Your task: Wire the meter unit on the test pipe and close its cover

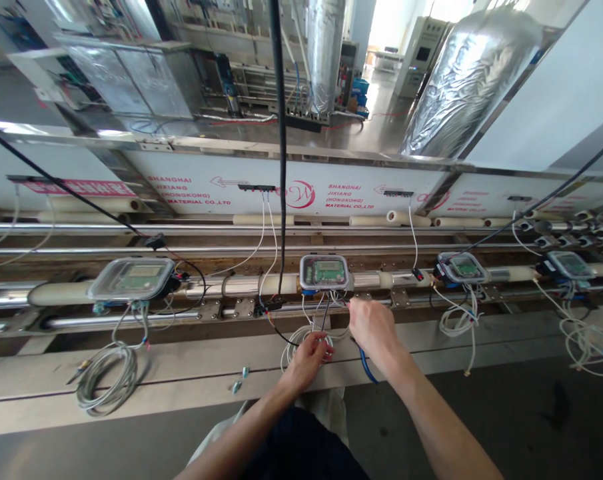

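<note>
When read from the left, begins with a large clear-lidded box [132, 277] along the metal pipe [196, 288], with a looped grey cable [84, 393] below on the bench [196, 365]. Just above the box's right corner, a small black plug [155, 241] on a dark cord. Farther right on the bench, two small metal fittings [236, 387] lying close together. Behind, on the white panel [196, 170], a black strip [256, 188] with two white leads running down, and beside them a thick black cord [281, 133] hanging toward the pipe.

Next, the left hand [308, 357], low over the bench, fingers curled at the white cable coil [292, 341], just below the middle box [326, 272]. Cannot tell whether pinching a wire or only touching. In the middle box, a green circuit board under the clear lid; from its lower edge, wires [326, 310] dropping toward both hands.

Just beside, the right hand [374, 327], near the box's lower right corner, curled tight around a blue-handled tool [366, 367], with the handle sticking out below. Farther right, a third box [461, 268] with pale cables [456, 320] hanging beneath, then a fourth box [570, 265] above tangled cables [581, 347].
</note>
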`<action>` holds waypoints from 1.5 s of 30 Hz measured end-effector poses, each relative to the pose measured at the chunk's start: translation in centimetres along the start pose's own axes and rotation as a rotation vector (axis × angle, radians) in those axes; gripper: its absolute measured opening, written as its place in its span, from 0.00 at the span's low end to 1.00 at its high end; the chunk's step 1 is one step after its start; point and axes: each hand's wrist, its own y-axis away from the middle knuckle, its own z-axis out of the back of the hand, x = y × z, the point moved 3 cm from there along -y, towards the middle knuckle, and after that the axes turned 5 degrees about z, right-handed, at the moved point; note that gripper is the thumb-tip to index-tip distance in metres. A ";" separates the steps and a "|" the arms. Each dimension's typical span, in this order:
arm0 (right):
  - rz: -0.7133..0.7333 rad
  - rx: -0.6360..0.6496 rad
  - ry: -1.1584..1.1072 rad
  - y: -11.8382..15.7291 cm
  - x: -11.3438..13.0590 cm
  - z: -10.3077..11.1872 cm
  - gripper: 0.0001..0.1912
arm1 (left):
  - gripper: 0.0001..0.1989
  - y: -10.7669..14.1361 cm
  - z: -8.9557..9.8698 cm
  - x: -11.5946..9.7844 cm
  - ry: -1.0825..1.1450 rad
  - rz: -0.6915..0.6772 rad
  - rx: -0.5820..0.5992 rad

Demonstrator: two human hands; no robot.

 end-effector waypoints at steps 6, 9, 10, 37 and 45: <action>0.149 -0.145 -0.217 0.9 -4.6 -5.5 0.17 | 0.18 -0.3 1.1 0.8 0.015 0.015 -0.048; 0.193 -0.157 -0.238 0.1 -5.8 -7.2 0.18 | 0.19 -0.2 1.3 0.7 0.018 0.019 -0.065; 0.202 -0.163 -0.240 -0.2 -6.0 -7.4 0.18 | 0.19 -0.1 1.4 0.6 0.015 0.020 -0.072; 0.222 -0.001 0.038 -2.1 -5.2 -2.2 0.15 | 0.25 -0.3 -0.7 3.2 -0.094 0.135 -0.070; 0.301 0.041 0.090 -2.9 -4.9 -0.5 0.16 | 0.24 0.3 -1.4 2.5 -0.140 0.118 -0.027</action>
